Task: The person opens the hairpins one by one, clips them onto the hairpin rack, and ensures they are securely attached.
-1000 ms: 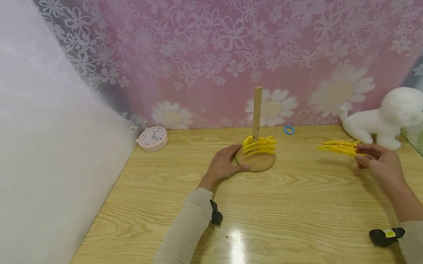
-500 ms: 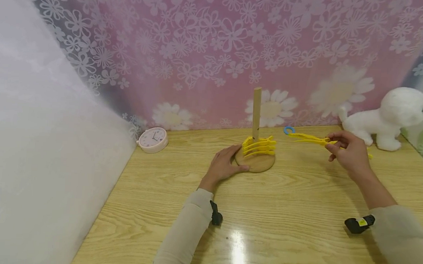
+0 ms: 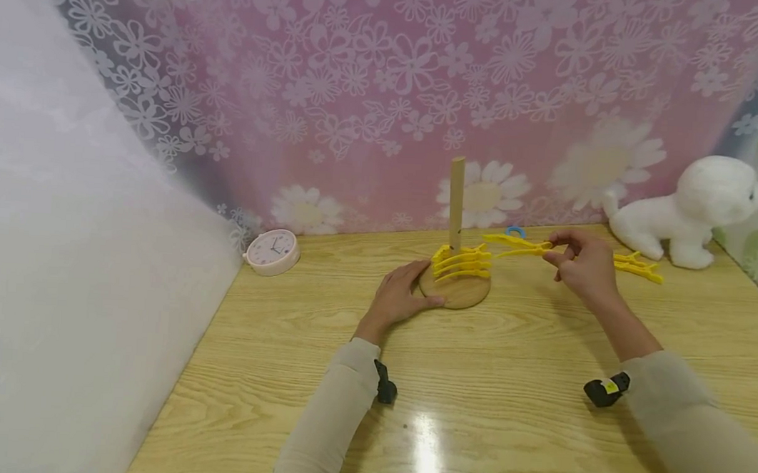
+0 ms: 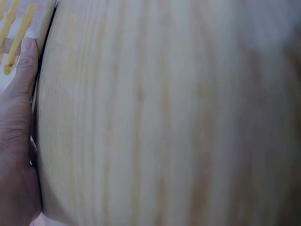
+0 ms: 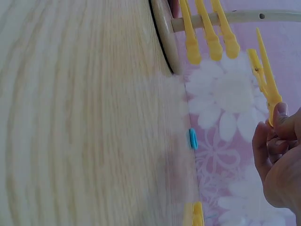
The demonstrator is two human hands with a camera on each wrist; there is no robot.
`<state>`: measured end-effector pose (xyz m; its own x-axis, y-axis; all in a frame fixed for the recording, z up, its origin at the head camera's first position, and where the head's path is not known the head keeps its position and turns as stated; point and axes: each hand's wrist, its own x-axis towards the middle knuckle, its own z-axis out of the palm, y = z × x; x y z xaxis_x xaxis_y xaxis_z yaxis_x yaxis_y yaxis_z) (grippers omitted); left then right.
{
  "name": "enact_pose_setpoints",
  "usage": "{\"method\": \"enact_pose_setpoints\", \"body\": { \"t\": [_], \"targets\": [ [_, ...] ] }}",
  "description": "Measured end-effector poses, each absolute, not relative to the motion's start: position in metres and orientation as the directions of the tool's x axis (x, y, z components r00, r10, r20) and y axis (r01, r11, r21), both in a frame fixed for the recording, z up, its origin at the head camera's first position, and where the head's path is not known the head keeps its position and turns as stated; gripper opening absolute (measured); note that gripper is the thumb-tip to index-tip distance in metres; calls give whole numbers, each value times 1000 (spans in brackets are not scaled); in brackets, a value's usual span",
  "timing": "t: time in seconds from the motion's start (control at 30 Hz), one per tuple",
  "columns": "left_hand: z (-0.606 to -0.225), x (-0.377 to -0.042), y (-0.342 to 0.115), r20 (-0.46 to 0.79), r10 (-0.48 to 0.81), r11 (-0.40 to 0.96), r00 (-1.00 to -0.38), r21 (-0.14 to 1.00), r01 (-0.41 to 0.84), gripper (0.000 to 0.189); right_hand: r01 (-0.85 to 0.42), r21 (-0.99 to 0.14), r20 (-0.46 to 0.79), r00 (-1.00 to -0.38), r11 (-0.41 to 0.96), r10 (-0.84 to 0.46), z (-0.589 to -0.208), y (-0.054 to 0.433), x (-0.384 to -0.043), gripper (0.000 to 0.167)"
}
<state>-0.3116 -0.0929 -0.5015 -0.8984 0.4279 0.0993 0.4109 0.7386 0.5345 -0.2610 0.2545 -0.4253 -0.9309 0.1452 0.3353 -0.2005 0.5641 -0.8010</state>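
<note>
A wooden post point(image 3: 456, 205) rises from a round wooden base point(image 3: 469, 296). Yellow hair clips point(image 3: 464, 264) are clamped low on the post, stacked one above another. My left hand point(image 3: 398, 295) holds the base's left edge, thumb along the front; its fingers are largely out of the left wrist view, where the thumb point(image 4: 26, 63) shows. In the air to the right of the post, my right hand point(image 3: 586, 269) pinches another yellow hair clip point(image 5: 270, 80) by its tail. That clip's jaws are spread and point toward the post, apart from it.
More yellow hair clips point(image 3: 637, 267) lie on the table behind my right hand. A blue ring point(image 3: 515, 231) lies by the back edge. A pink clock point(image 3: 273, 252) stands at the left, a white plush dog point(image 3: 683, 209) at the right. A flowered curtain hangs behind.
My right hand has moved left toward the post with the hair clip, whose jaws have spread open. My left hand has stayed on the base.
</note>
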Motion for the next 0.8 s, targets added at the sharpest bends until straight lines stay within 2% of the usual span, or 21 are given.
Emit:
{"method": "enact_pose_setpoints", "body": {
  "t": [0.8],
  "targets": [
    [-501, -312, -93, 107, 426, 738, -898, 533, 414, 96, -249, -789, 363, -927, 561, 100, -427, 187, -289, 17]
  ]
}}
